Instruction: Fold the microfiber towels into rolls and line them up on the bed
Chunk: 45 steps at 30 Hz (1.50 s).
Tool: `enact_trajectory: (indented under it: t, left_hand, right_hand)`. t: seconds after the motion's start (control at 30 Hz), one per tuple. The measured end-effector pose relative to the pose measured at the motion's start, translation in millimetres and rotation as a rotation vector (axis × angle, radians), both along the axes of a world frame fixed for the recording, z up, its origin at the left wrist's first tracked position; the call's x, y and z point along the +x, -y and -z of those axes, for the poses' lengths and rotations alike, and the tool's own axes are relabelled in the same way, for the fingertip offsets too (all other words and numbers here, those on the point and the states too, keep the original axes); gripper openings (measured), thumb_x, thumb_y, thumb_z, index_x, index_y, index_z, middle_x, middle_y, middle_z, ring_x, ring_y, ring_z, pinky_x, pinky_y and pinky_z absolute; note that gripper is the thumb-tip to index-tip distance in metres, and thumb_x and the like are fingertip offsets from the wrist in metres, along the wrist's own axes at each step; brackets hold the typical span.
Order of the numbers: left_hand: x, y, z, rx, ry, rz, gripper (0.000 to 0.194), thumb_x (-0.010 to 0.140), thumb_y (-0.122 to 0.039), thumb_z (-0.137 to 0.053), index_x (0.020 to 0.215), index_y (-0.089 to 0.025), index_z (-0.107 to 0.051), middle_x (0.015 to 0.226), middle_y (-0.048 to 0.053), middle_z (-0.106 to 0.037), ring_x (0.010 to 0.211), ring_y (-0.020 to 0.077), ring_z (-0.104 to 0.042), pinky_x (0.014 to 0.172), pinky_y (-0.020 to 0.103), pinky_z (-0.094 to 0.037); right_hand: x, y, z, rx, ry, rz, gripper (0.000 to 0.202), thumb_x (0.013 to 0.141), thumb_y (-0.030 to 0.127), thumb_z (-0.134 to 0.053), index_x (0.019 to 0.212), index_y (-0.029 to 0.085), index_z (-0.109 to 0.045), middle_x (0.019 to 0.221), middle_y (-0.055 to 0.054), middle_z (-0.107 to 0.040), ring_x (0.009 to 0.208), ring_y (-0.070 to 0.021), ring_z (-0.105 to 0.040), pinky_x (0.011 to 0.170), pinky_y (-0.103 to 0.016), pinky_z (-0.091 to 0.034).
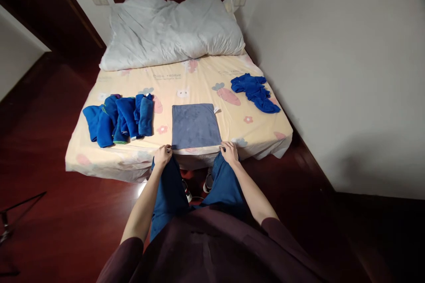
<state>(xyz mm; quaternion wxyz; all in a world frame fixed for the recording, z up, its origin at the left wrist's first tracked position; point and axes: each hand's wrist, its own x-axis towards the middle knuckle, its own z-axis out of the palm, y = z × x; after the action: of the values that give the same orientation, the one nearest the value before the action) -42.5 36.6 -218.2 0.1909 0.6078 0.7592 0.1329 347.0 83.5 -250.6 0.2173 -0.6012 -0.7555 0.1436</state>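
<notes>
A grey-blue square cloth (195,126) lies spread flat near the front edge of the bed, a small white tag at its far right corner. My left hand (163,155) is closed on its near left corner. At the near right corner, my right hand (229,152) pinches the cloth's edge. Several folded or rolled blue cloths (121,119) lie side by side to the left, some with green edging. Farther right on the bed is a crumpled heap of blue cloth (256,92).
The bed (199,84) has a yellow sheet printed with carrots and rabbits. A bulky pale quilt (172,31) lies across its head end. A white wall (332,75) stands to the right. Part of a dark stand (5,225) shows at the lower left.
</notes>
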Motion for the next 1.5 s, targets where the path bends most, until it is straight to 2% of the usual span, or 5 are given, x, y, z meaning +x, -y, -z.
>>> enact_trajectory:
  t: [0.67,0.93,1.1,1.23,1.5]
  left_hand:
    - [0.9,-29.3,19.0,-0.007,-0.027,0.297,0.037,0.081,-0.016,-0.056,0.111,-0.020,-0.077,0.115,0.011,-0.073,0.115,0.0264,-0.064,0.106,0.035,-0.051]
    - [0.9,-28.5,29.1,0.090,-0.074,0.258,0.044,0.081,-0.005,-0.048,0.109,-0.019,-0.078,0.117,0.013,-0.072,0.117,0.0305,-0.061,0.102,0.042,-0.052]
    - [-3.6,-30.0,28.5,0.236,0.118,0.206,0.029,0.085,-0.011,-0.050,0.094,-0.020,-0.075,0.120,0.011,-0.072,0.124,0.0300,-0.058,0.111,0.045,-0.048]
    - [-9.7,-29.3,28.2,0.298,0.292,0.160,0.027,0.088,-0.016,-0.051,0.108,-0.020,-0.069,0.130,0.011,-0.068,0.132,0.0275,-0.057,0.115,0.046,-0.046]
    - [-11.9,-29.0,27.1,0.299,0.331,0.082,0.023,0.091,-0.026,-0.049,0.107,-0.019,-0.064,0.111,0.013,-0.072,0.108,0.0280,-0.069,0.103,0.046,-0.052]
  right_hand:
    - [-12.7,-23.8,14.3,-0.036,-0.166,-0.055,0.035,0.088,0.015,-0.064,0.121,0.019,-0.075,0.124,-0.009,-0.074,0.122,-0.0255,-0.062,0.111,-0.041,-0.050]
    - [-7.8,-27.8,25.2,0.020,-0.218,-0.047,0.036,0.089,0.008,-0.053,0.111,0.021,-0.078,0.121,-0.008,-0.074,0.119,-0.0258,-0.063,0.110,-0.044,-0.051]
    - [-8.0,-27.7,20.2,0.101,-0.298,-0.063,0.027,0.098,0.020,-0.050,0.106,0.020,-0.075,0.128,-0.010,-0.072,0.124,-0.0256,-0.061,0.111,-0.044,-0.049]
    - [-5.6,-23.4,13.2,0.144,-0.349,-0.079,0.030,0.101,0.023,-0.045,0.119,0.020,-0.069,0.134,-0.010,-0.068,0.133,-0.0228,-0.057,0.116,-0.043,-0.045]
    - [-4.5,-20.9,20.2,0.168,-0.351,0.000,0.026,0.100,0.027,-0.043,0.111,0.021,-0.066,0.122,-0.014,-0.070,0.120,-0.0254,-0.064,0.109,-0.044,-0.049]
